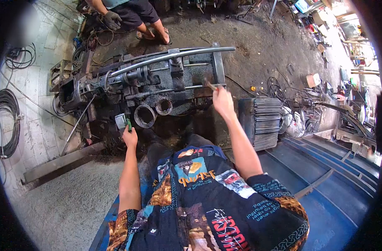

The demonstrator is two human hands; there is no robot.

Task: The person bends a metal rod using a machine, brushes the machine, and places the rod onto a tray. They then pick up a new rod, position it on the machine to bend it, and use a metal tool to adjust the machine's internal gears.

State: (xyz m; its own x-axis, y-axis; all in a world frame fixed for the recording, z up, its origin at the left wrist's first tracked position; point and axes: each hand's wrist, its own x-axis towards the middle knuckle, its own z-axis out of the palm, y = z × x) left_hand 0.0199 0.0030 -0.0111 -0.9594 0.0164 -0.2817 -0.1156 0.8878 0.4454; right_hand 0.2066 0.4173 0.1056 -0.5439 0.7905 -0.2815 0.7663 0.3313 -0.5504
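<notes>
While the person leans over the greasy bending machine (pixel 128 85) on the workshop floor, the right hand (pixel 223 101) is closed around a short wooden-looking handle (pixel 210 85) held up against the machine's far-right upright, and the left hand (pixel 130 136) grips a small green-handled tool (pixel 123 121) with a flat grey head, near the two open steel rings (pixel 146 116) at the machine's near edge. Which tool the right hand has I cannot tell; only the stub of it shows. To my eye the work wants a firm wrist on the right and the left kept low and clear of the moving parts, since everything here looks slick with black oil. A long curved metal tube (pixel 170 57), smooth and dull silver, lies across the top of the machine from left to right, resting in a clamp near its middle. The machine itself is blocky cast iron, caked dark, with rods and a square frame at the right end. Just right of it stands a ribbed grey motor (pixel 261 121). Farther off, another person's gloved hand (pixel 112 19) hangs by bare legs in sandals. Coiled black cable (pixel 7 121) lies on the pale tiled floor at far left.
</notes>
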